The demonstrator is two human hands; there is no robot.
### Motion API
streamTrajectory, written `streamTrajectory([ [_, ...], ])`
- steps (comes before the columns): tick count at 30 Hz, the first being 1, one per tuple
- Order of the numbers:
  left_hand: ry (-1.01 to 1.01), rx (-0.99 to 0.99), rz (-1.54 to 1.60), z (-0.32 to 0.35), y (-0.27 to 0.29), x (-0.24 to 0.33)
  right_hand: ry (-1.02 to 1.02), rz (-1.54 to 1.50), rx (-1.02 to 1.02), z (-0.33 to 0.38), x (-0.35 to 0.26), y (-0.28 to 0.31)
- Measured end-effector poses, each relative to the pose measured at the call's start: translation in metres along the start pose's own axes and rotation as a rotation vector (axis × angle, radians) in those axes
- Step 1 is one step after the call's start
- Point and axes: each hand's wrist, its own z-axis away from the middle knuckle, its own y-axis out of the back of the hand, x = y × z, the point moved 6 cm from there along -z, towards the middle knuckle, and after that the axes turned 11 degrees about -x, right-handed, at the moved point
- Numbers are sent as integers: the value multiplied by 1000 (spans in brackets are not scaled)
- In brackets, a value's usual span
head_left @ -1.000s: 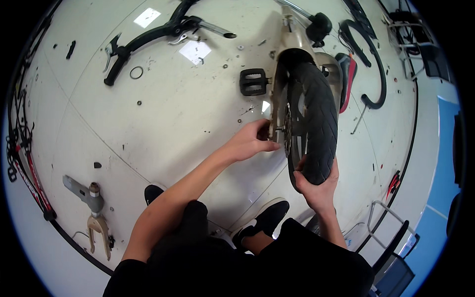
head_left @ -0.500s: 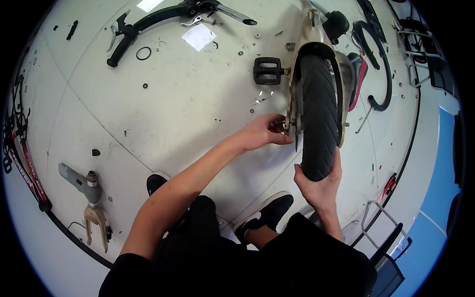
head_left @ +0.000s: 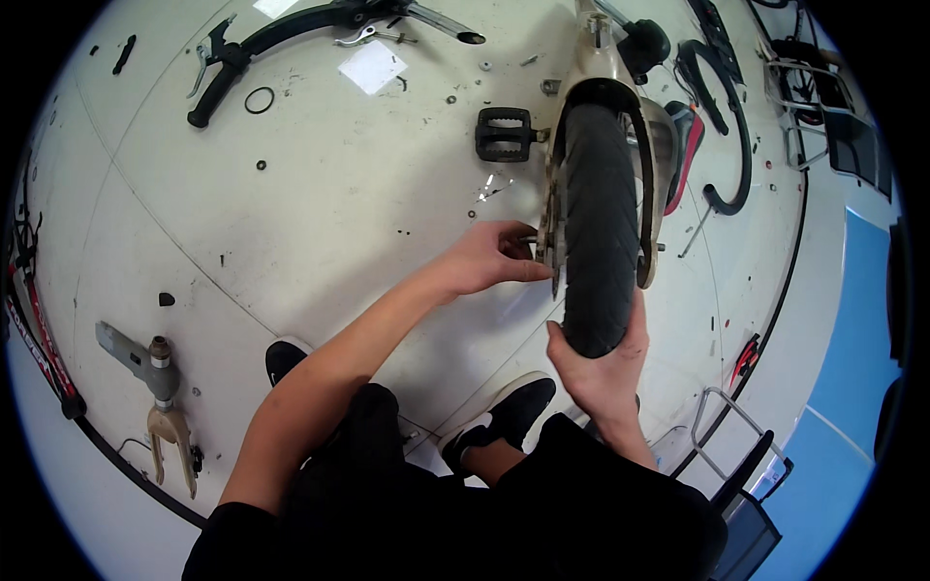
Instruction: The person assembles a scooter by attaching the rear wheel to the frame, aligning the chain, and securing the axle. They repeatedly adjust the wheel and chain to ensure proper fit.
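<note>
A bicycle wheel with a black treaded tyre [head_left: 601, 223] stands between the arms of a cream-coloured frame [head_left: 598, 66]. Cupped under the tyre's near end is my right hand [head_left: 605, 373], its thumb on the left side and its fingers on the right. My left hand [head_left: 489, 258] is at the left of the wheel, thumb and fingers closed around the end of the axle [head_left: 528, 239]; the fingertips are partly hidden. A black pedal [head_left: 504, 135] sticks out to the left of the frame. Another axle end [head_left: 661, 247] shows on the right side.
A black handlebar [head_left: 291, 34] with a brake lever lies at the far left. A fork [head_left: 170, 426] rests near left. Curved black fenders [head_left: 744, 145] and a red-edged saddle [head_left: 685, 155] are at the right, with a metal-framed chair [head_left: 712, 436] near right. Small parts are scattered about the floor.
The whole scene has shifted slightly left in the view. Both hands keep their places, the left at the axle and the right on the tyre.
</note>
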Motion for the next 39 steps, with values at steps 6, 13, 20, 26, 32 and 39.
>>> streamTrajectory([
  [6,-7,35,5,6,2,-9,7,82,-18,12,15,-9],
  [13,-23,-4,55,9,-2,-2,-7,2,11,10,8,-4],
  [20,-46,-16,120,9,-2,-2,60,55,10,4,2,-3],
  [26,-61,131,-22,13,-6,10,-90,-132,117,7,17,9],
  [32,-58,120,77,14,-8,10,-126,-167,109,4,7,8],
  [39,-66,133,105,12,-6,20,-58,-134,74,-11,3,14],
])
